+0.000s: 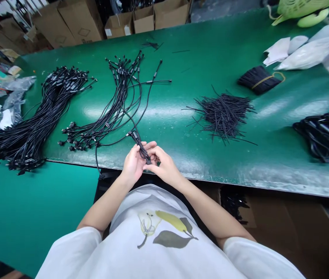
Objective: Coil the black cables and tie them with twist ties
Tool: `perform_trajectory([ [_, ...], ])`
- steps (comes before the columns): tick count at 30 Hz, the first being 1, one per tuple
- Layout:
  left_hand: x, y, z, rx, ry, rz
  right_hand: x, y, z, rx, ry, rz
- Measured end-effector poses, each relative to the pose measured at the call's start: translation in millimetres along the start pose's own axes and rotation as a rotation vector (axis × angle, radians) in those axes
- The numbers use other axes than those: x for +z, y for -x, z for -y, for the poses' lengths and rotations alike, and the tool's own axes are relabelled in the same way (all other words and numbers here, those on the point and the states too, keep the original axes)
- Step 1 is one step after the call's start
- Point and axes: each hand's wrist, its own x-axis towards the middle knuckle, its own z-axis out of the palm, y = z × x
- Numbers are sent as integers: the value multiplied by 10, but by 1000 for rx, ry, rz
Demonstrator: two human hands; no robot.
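Observation:
Between my two hands, at the table's near edge, is a black cable folded into a short bundle. My left hand is closed around its side, palm turned up. The thumb and fingers of my right hand pinch the lower end of the same bundle, near a dark connector. Just beyond and to the left lies a loose spread of black cables with connectors at both ends. A larger bunch of similar cables rests farther left. To the right is a pile of thin black ties.
A banded bundle of black ties and coiled black cables lie on the right of the green table. White plastic bags and a light green basket stand at the far right. Cardboard boxes line the far side.

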Motion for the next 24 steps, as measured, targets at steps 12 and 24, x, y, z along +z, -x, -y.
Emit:
perform_trajectory([
  [12,111,-23,61,26,-88,-98,-96,-10,70,-112,410,163],
  [24,24,-148,-3,-46,-93,-82,38,7,72,-25,390,184],
])
